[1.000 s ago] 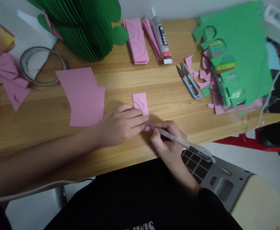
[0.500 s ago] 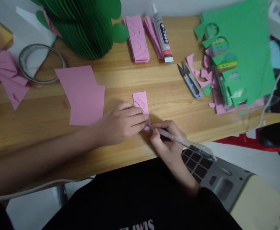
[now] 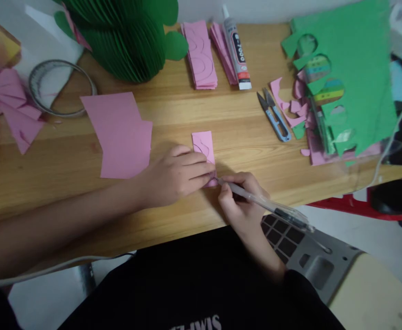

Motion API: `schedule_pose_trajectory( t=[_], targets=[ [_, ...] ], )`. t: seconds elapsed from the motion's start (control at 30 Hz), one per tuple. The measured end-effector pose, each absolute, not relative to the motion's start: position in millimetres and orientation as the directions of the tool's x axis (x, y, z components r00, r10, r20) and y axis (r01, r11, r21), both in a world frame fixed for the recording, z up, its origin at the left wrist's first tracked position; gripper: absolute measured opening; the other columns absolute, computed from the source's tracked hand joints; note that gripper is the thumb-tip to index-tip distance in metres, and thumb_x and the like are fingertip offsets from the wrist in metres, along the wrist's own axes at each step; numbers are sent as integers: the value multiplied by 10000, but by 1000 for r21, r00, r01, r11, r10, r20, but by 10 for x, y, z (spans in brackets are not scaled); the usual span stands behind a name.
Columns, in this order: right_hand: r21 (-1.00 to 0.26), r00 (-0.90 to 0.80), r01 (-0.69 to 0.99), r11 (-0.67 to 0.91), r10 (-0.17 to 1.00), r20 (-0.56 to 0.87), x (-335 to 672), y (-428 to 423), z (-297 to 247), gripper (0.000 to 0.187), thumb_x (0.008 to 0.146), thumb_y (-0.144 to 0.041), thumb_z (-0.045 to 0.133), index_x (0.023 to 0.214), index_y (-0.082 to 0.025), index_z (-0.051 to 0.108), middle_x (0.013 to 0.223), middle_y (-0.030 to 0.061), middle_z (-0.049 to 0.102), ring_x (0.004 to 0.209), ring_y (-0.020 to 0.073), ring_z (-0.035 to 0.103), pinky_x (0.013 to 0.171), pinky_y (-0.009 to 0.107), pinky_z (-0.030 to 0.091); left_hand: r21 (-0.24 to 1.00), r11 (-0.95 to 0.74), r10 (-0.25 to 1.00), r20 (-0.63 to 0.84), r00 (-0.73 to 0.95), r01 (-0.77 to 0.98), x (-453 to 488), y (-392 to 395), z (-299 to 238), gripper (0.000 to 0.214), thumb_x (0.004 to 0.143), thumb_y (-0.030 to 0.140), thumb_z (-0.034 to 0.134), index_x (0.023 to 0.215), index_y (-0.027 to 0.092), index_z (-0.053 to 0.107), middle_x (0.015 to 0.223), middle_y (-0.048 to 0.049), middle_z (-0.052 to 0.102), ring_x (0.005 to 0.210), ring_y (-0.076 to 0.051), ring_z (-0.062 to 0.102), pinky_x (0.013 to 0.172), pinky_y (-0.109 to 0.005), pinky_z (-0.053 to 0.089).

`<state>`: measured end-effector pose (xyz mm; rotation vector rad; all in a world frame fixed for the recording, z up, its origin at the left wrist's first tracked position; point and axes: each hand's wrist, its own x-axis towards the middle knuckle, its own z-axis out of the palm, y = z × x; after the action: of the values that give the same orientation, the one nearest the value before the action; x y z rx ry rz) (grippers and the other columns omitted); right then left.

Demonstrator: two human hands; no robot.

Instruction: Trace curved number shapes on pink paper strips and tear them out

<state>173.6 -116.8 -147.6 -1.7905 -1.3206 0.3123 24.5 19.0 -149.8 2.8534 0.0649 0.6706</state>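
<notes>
A narrow strip of pink paper (image 3: 203, 138) with dark curved lines drawn on it lies near the table's front edge. My left hand (image 3: 182, 176) rests on the strip with its fingers stretched out flat, hiding its middle. Between the thumb and fingers of my right hand (image 3: 244, 197) is a clear pen (image 3: 256, 198). Its tip meets the lower right part of the strip, close to my left fingertips. A larger sheet of pink paper (image 3: 123, 142) lies left of the strip.
At the back are a green folded-paper piece (image 3: 132, 50), pink strips (image 3: 203, 59) and a glue tube (image 3: 237, 52). Blue-handled thread snips (image 3: 274, 117), pink scraps and green sheets (image 3: 362, 82) lie right. A tape roll (image 3: 36, 94) and pink bow (image 3: 7, 94) are left.
The whole view has shifted slightly, with the objects a little further right. Both hands keep nearly the same place on the strip, the pen still touching it.
</notes>
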Motion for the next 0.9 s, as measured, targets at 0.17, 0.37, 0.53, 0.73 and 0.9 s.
schedule_pose_trajectory(
  t=[0.17, 0.37, 0.53, 0.73, 0.9],
  targets=[
    [-729, 345, 684, -16, 888, 304, 1755, -1164, -1475, 28, 825, -212, 592, 827, -210, 619, 654, -35, 664, 507, 98, 594, 470, 222, 485, 231, -973, 97, 450, 888, -11, 249, 189, -1496, 373, 1071, 201, 332, 923, 189, 675, 1047, 6, 763, 974, -148, 659, 792, -324, 404],
    [-744, 356, 667, -21, 887, 295, 1758, -1166, -1479, 33, 834, -202, 590, 833, -211, 622, 617, -51, 631, 477, 84, 563, 467, 213, 480, 255, -967, 110, 440, 891, -6, 245, 190, -1504, 386, 1071, 201, 323, 911, 192, 674, 1054, 5, 760, 991, -154, 659, 805, -329, 395],
    [-736, 317, 677, 4, 901, 297, 1756, -1172, -1477, 26, 829, -201, 598, 837, -206, 623, 661, -34, 656, 504, 87, 578, 469, 213, 471, 243, -970, 109, 433, 895, 0, 249, 203, -1509, 394, 1068, 190, 318, 917, 216, 682, 1057, 17, 761, 983, -153, 658, 796, -332, 390],
    [-740, 376, 671, -53, 884, 278, 1758, -1181, -1492, 30, 836, -212, 593, 835, -211, 623, 611, -50, 614, 472, 87, 553, 457, 219, 461, 285, -958, 114, 430, 896, -15, 254, 206, -1511, 383, 1073, 219, 342, 924, 185, 693, 1053, -2, 758, 986, -160, 649, 793, -334, 378],
    [-734, 297, 679, 10, 911, 287, 1754, -1181, -1465, 40, 825, -189, 605, 852, -216, 619, 696, -34, 671, 501, 91, 574, 471, 226, 482, 317, -948, 114, 416, 902, -27, 246, 218, -1538, 335, 1058, 208, 382, 934, 183, 691, 1074, -3, 749, 997, -173, 635, 807, -339, 362]
  ],
)
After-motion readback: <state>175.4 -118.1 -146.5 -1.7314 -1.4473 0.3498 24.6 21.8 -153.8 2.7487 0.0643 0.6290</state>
